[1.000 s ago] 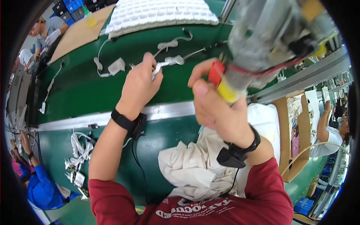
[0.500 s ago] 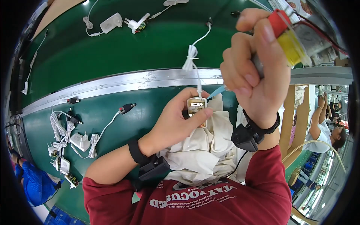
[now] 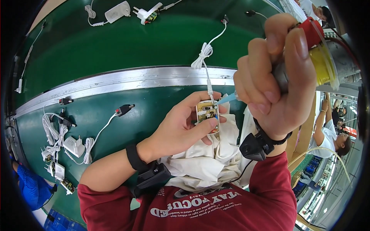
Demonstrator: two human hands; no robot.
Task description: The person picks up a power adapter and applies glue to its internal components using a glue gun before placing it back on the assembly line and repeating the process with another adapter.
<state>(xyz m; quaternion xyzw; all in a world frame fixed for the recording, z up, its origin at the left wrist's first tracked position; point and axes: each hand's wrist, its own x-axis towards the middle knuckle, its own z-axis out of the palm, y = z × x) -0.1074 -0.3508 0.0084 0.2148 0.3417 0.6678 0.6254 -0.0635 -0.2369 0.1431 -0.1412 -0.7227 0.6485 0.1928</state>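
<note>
My left hand [image 3: 181, 119] is closed around an opened power adapter [image 3: 206, 120], its thumb across the lower end. The bare circuit board with small components faces up in the white shell. From the adapter's far end a white cord [image 3: 209, 86] runs across the metal rail to a tied bundle. My right hand [image 3: 277, 77] grips a glue dispenser [image 3: 325, 63] with a red part, a yellow band and a grey metal body. Its blue tapered nozzle [image 3: 228, 99] points at the board's far right corner; whether the tip touches is too small to tell.
White adapters with bundled cords [image 3: 61, 142] lie on the green bench to the left. A metal rail [image 3: 127, 84] crosses the bench; beyond it are another adapter [image 3: 117, 12] and an opened one [image 3: 148, 14]. White cloth [image 3: 208, 158] lies below my hands. People work at the right.
My right hand and the glue dispenser have shifted right. The adapter in my left hand has moved slightly right and nearer, and its board shows more clearly. The nozzle stays at the same corner.
</note>
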